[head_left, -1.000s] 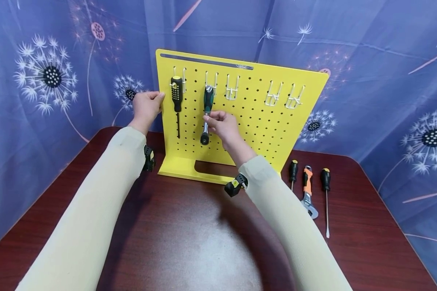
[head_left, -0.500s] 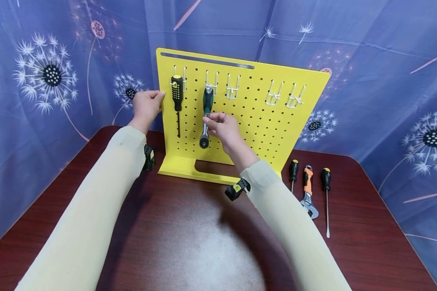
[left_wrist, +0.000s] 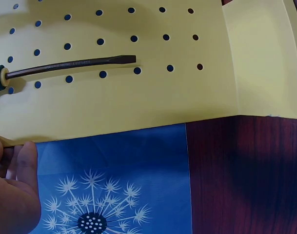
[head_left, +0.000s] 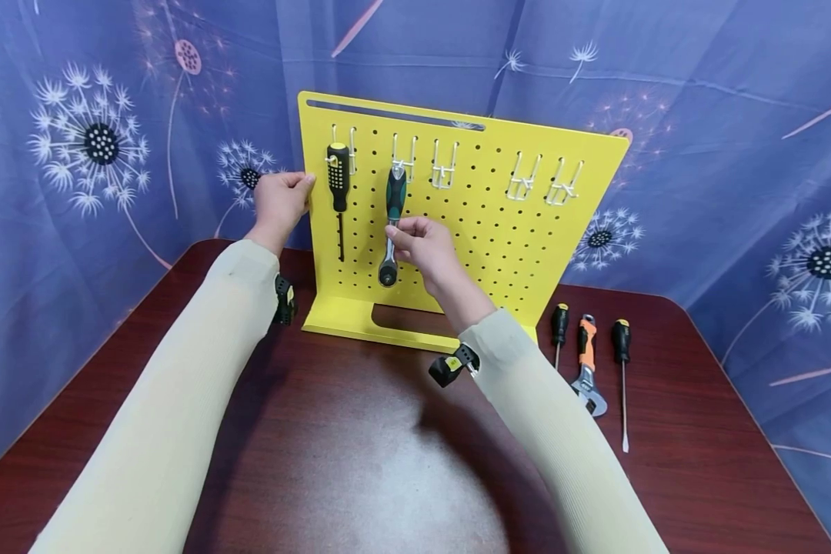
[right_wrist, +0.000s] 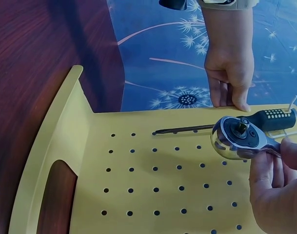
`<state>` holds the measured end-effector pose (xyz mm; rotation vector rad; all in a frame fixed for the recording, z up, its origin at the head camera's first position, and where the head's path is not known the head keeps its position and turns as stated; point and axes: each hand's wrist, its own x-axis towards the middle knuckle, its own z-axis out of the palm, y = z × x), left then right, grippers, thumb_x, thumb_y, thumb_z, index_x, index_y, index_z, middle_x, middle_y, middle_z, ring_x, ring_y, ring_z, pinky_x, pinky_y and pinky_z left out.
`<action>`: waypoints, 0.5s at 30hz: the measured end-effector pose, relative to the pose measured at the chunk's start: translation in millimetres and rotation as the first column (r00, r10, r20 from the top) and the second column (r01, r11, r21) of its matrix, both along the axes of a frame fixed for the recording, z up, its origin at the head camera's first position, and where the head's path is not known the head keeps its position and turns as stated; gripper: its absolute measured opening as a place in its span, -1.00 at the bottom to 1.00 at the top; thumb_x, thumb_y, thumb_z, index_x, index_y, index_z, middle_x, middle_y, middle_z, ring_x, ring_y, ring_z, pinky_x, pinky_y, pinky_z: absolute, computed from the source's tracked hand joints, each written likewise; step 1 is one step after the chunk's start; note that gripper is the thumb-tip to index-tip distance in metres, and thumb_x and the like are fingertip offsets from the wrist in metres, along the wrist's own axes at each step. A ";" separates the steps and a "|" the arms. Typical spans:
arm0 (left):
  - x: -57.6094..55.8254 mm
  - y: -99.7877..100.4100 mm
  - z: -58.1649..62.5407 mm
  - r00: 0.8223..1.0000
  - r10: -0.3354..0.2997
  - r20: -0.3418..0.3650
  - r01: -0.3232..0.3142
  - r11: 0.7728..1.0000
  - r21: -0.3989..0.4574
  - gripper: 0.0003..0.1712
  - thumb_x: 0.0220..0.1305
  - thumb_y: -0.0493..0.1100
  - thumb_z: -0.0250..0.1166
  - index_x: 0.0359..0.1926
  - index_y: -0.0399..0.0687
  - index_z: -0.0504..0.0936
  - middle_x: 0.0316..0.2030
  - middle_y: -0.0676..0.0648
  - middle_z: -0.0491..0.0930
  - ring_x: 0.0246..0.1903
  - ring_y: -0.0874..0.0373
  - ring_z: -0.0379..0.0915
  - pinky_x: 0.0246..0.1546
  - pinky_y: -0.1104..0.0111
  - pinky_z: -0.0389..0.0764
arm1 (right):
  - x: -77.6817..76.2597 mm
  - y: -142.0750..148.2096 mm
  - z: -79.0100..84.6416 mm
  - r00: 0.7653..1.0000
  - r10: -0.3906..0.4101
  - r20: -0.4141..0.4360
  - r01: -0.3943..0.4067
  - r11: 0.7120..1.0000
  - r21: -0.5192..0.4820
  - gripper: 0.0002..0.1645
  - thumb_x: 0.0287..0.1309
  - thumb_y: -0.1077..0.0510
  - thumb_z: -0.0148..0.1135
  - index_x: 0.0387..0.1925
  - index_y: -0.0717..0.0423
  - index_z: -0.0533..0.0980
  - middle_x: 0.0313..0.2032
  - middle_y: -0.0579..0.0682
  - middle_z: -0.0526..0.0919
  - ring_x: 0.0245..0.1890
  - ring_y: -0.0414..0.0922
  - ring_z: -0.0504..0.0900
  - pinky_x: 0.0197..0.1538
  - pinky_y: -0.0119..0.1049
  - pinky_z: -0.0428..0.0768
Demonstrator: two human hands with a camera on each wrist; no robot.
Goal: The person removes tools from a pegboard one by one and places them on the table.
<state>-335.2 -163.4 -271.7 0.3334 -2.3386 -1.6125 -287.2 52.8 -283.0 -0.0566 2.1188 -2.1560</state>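
My right hand pinches the metal shaft of a ratchet wrench between thumb and fingers. The wrench hangs head down before the yellow pegboard, its green-black handle end up at a white wire hook; whether the hook bears it I cannot tell. In the right wrist view the round ratchet head and its square drive face the camera. My left hand pinches the pegboard's left edge. Close to it, a black-handled screwdriver hangs blade down from the leftmost hook.
Three more white hooks, one of them this hook, are on the board to the right. A short screwdriver, an orange-handled adjustable wrench and a long screwdriver lie on the dark red table. A blue curtain hangs behind.
The ratchet wrench's head has tipped slightly down and toward the camera while my right hand and wrist shifted a little lower. My left hand keeps its place on the board's edge.
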 end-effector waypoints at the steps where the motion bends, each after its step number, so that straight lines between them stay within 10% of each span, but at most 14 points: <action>1: 0.1 0.2 0.2 1.000 -0.002 0.005 0.002 1.000 0.003 -0.60 0.53 -0.04 0.19 0.20 -0.15 0.68 0.11 -0.16 0.66 -0.36 0.44 0.47 -0.17 0.53 0.61 | 0.4 0.1 0.1 1.000 0.000 -0.001 0.000 1.000 0.001 -0.92 0.39 0.30 0.25 -0.17 0.28 0.61 -0.46 -0.18 0.59 -0.47 -0.30 0.57 -0.30 -0.54 0.63; 15: -1.4 -1.7 1.2 1.000 -0.007 0.024 0.008 1.000 -0.003 -0.59 0.53 -0.02 0.19 0.21 -0.13 0.68 0.17 -0.17 0.64 -0.43 0.47 0.43 -0.19 0.54 0.62 | 6.4 -0.6 5.7 1.000 0.017 -0.008 -0.017 1.000 0.021 -0.91 0.40 0.30 0.23 -0.18 0.31 0.59 -0.46 -0.16 0.59 -0.47 -0.29 0.57 -0.32 -0.54 0.63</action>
